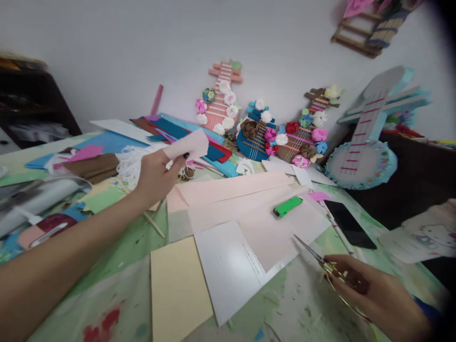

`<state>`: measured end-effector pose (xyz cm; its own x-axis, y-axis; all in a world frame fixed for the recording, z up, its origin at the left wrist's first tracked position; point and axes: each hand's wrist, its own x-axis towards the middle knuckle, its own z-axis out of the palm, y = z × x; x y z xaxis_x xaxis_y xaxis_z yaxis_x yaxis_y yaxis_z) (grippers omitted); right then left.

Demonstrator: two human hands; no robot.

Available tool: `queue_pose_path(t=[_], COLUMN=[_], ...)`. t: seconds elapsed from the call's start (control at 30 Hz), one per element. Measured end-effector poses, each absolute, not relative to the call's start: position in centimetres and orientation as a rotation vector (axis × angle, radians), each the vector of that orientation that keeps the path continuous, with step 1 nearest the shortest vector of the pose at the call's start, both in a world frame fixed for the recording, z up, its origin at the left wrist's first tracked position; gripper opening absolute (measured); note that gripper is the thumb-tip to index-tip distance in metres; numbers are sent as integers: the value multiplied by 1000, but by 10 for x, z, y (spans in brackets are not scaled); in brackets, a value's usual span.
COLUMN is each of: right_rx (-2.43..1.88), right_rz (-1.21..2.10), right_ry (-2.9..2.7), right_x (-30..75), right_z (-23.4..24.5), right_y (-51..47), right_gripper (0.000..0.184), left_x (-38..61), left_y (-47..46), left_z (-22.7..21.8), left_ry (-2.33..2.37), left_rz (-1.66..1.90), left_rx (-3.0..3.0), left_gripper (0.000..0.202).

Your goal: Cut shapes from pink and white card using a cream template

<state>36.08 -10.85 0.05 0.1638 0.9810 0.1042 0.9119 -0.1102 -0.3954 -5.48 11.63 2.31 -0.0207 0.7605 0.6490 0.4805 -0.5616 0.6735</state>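
Scissors (312,251) with gold handles are gripped in the person's right hand (377,289) at the lower right of the head view, their blades pointing up and left over the table's edge of paper. The left hand (158,171), reaching in from the lower left, pinches a pale pink paper piece (190,144) raised above the tabletop. Between the hands lie large pale pink sheets (221,209), with a green cutter (288,207) resting on them. Nearer the viewer, a glossy white card (228,268) sits beside a cream card (180,289). A black phone (349,224) lies beyond the scissors, to the right. White yarn (131,164) is heaped behind the left wrist. Flower-trimmed craft guitars, one pink (213,114), one blue (245,142), lean against the wall.
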Motion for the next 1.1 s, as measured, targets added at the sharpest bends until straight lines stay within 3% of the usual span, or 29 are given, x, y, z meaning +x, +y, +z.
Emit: queue_pose_path(t=[0.23, 0.37, 0.47, 0.57, 0.8, 1.1], right_rx=[-2051, -1989, -1936, -1908, -1879, -1822], right_rz=[299, 259, 192, 324, 378, 245], right_ry=[-1821, -1785, -1683, -1694, -1746, -1916], right_x=[370, 362, 357, 360, 361, 361], right_z=[-13, -18, -25, -31, -30, -33], right_y=[-110, -110, -110, -108, -108, -114], right_gripper=[40, 38, 37, 39, 39, 36], left_x=[-45, -45, -46, -48, -34, 23], left_y=[139, 141, 146, 155, 163, 140], left_z=[-15, -21, -8, 17, 72, -4], left_ry=[884, 848, 979, 1198, 1511, 1524], left_rz=[994, 828, 871, 924, 758, 217], left_rx=[2737, 2880, 2907, 2900, 3097, 3340], left_gripper=[38, 37, 31, 21, 24, 34])
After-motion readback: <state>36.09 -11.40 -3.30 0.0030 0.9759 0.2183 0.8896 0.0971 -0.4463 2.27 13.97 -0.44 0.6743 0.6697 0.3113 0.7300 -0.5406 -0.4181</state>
